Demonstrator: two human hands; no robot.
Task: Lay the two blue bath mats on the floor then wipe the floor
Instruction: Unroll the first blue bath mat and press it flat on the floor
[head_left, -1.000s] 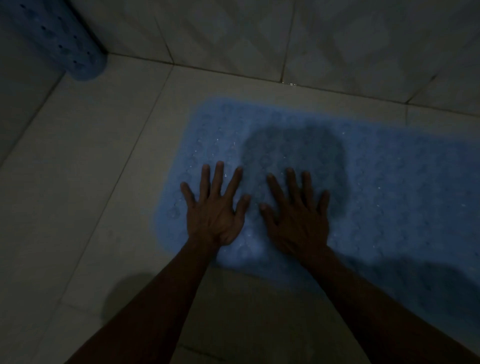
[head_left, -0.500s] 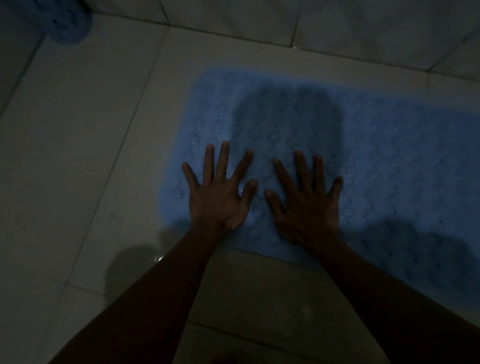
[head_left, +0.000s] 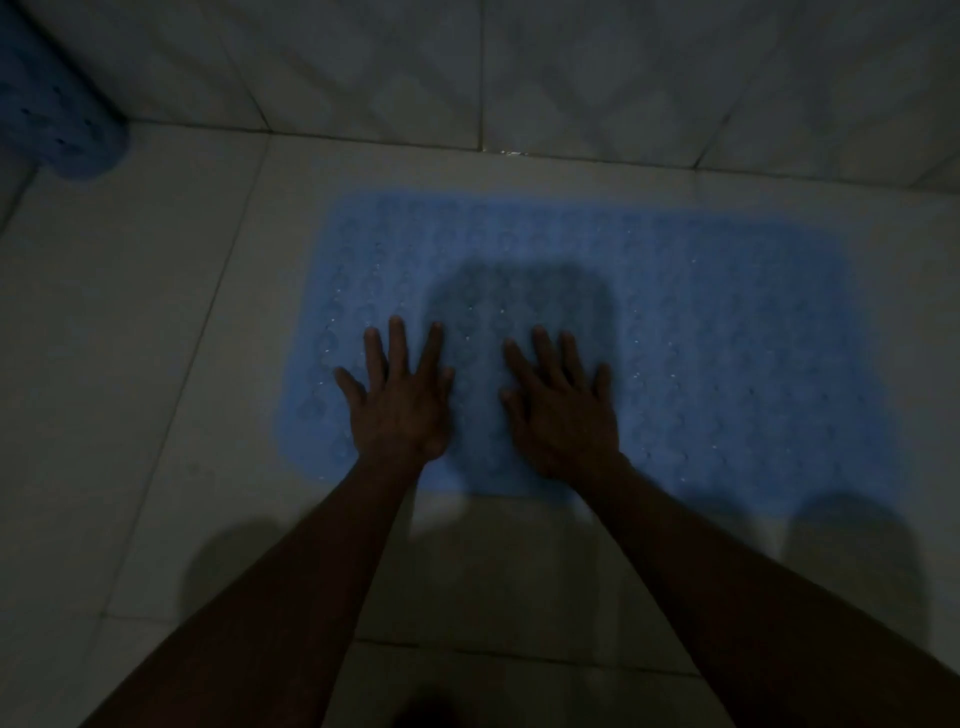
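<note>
Since the earlier frames, both hands are staying flat on the mat in much the same spot near its left end, while the view is tilting so that more of the wall and the rolled mat in the corner are showing again than half a second ago.

Largest of all, the pale tiled floor (head_left: 130, 415) is filling most of the view, with dark grout lines crossing it and soft shadows lying at 6 and 4 o'clock. At 12 o'clock the tiled wall (head_left: 597, 73) is meeting the floor along a dim seam.

Lying spread out on the floor, the blue bath mat (head_left: 727, 322) is running from the centre toward 3 o'clock, its far edge near the wall but not touching it. Its surface is showing a bumpy pattern and small glints, and a squarish shadow is falling across its middle.

At 10 o'clock, tucked in the corner where floor and wall are meeting, the second blue mat (head_left: 62, 130) is sitting rolled up, with small holes showing in it, well apart from the flat one.

Smallest, the left hand (head_left: 400, 405) is pressing palm-down on the mat with fingers straight and spread, gripping nothing. Just beside it toward 3 o'clock, the right hand (head_left: 563, 410) is pressing down the same way, fingers splayed and holding nothing, the two thumbs near each other but apart.
</note>
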